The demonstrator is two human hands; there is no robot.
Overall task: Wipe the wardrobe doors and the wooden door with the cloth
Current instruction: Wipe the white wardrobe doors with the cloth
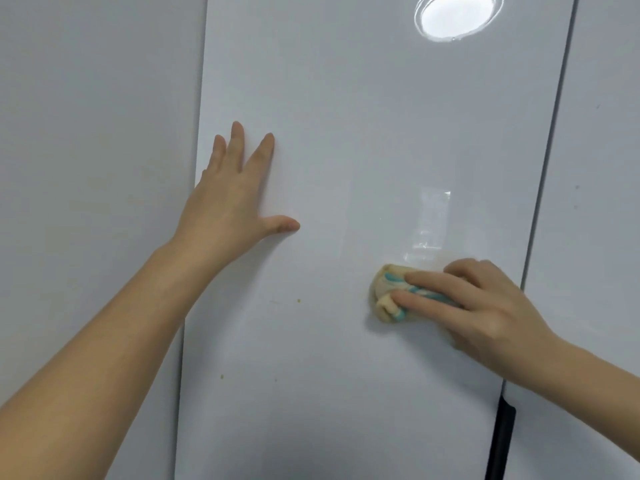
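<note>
A glossy white wardrobe door point(346, 133) fills the middle of the view. My left hand point(230, 199) lies flat on it near its left edge, fingers straight and spread. My right hand point(485, 306) presses a bunched beige cloth with blue-green stripes point(384, 292) against the door's lower right part, fingers laid over the cloth. Small yellowish specks point(298, 300) dot the door below my left hand. The wooden door is out of view.
Another white door panel point(86, 168) adjoins on the left and a third point(595, 168) on the right, split by dark gaps. A black handle point(500, 441) runs along the middle door's lower right edge. A ceiling lamp's reflection point(455, 13) shines at the top.
</note>
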